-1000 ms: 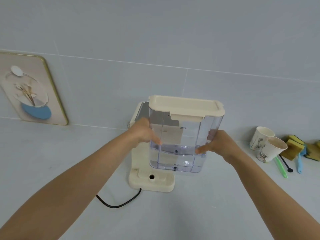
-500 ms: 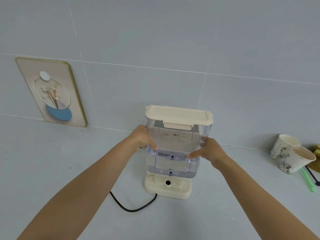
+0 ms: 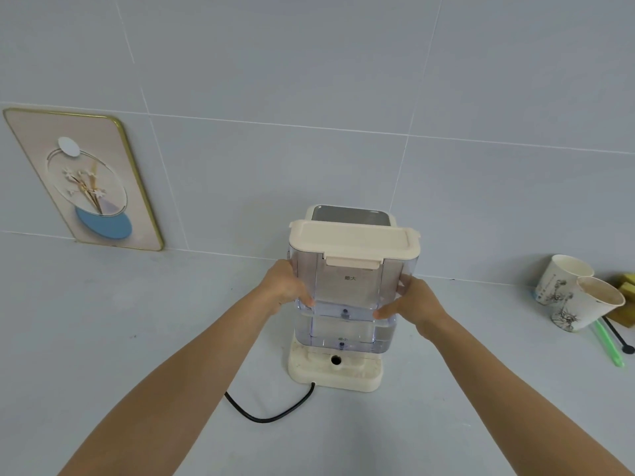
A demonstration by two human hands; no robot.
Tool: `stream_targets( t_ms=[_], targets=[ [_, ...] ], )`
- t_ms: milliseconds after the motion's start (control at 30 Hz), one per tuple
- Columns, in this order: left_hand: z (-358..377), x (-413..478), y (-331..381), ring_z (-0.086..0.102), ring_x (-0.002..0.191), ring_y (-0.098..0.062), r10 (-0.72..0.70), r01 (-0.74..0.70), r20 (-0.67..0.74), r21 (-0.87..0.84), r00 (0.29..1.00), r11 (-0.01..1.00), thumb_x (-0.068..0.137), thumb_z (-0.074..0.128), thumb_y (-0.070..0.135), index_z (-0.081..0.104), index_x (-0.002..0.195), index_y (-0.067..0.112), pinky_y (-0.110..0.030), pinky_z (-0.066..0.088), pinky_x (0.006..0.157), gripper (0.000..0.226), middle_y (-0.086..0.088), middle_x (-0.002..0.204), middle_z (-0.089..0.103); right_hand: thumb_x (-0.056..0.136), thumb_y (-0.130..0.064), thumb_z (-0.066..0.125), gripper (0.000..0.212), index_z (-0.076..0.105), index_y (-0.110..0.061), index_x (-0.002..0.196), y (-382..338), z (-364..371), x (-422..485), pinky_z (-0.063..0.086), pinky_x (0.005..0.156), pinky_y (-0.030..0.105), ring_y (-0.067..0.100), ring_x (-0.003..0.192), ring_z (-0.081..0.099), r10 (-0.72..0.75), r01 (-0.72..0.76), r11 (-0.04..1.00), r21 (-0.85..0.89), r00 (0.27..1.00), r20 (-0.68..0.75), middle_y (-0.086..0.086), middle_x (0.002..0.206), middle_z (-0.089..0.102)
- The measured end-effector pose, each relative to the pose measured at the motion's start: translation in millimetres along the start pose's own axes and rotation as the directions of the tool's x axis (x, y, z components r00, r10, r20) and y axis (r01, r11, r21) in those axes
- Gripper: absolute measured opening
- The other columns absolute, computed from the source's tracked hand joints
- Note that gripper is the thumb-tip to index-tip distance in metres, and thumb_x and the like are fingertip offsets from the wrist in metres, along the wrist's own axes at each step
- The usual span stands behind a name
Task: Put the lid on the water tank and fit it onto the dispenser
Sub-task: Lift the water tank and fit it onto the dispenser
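Down it comes — water tank, cream lid on, now sits low against the dispenser at frame centre, nearer its base than a moment ago. Paper cups and sponges wait at the right edge, a framed picture upper left, the black cord below. Left hand and right hand reach forward, fingers clamped on the tank's sides. Bare counter either side.

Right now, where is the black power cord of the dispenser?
In the head view, the black power cord lies on the grey counter, curving left from the front left corner of the cream dispenser base, between the two forearms.
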State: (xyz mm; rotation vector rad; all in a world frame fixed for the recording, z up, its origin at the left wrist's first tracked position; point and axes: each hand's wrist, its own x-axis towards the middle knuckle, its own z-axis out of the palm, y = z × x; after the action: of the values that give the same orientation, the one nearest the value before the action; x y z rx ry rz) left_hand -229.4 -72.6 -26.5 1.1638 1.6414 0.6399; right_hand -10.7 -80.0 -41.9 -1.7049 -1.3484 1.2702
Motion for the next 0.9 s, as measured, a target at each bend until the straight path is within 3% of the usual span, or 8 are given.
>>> stream_targets(
  t_ms=[467, 700, 900],
  targets=[
    [3.8, 6.9, -12.6, 0.050, 0.123, -0.028, 0.094, -0.093, -0.012, 0.057, 0.996, 0.994, 0.052, 0.079, -0.014, 0.049, 0.128, 0.005, -0.047, 0.044, 0.104, 0.084, -0.011, 0.131, 0.057, 0.041, 0.010, 0.080, 0.085, 0.054, -0.007, 0.120, 19.8, 8.2, 12.2, 0.046, 0.096, 0.042, 0.031, 0.116, 0.054, 0.007, -0.006, 0.999, 0.040, 1.000, -0.020, 0.009, 0.122, 0.062],
    [4.6, 11.7, -21.9, 0.046, 0.128, -0.027, 0.111, -0.111, 0.006, 0.047, 0.994, 0.993, 0.057, 0.076, -0.017, 0.045, 0.130, 0.004, -0.040, 0.041, 0.105, 0.082, -0.011, 0.136, 0.053, 0.040, 0.005, 0.080, 0.083, 0.056, -0.010, 0.118, 27.0, 14.4, 17.5, 0.047, 0.090, 0.037, 0.028, 0.113, 0.055, -0.017, 0.018, 1.000, 0.017, 1.000, -0.012, 0.006, 0.120, 0.063],
    [8.8, 10.1, -27.4, 0.051, 0.119, -0.026, 0.123, -0.123, 0.020, 0.031, 0.992, 0.992, 0.060, 0.073, -0.018, 0.048, 0.126, 0.002, -0.027, 0.040, 0.089, 0.073, -0.014, 0.131, 0.056, 0.047, 0.007, 0.078, 0.084, 0.051, -0.013, 0.124, 36.2, 17.1, 17.9, 0.041, 0.084, 0.032, 0.027, 0.110, 0.051, -0.026, 0.026, 1.000, -0.004, 0.999, -0.018, 0.005, 0.123, 0.061]
  ],
)
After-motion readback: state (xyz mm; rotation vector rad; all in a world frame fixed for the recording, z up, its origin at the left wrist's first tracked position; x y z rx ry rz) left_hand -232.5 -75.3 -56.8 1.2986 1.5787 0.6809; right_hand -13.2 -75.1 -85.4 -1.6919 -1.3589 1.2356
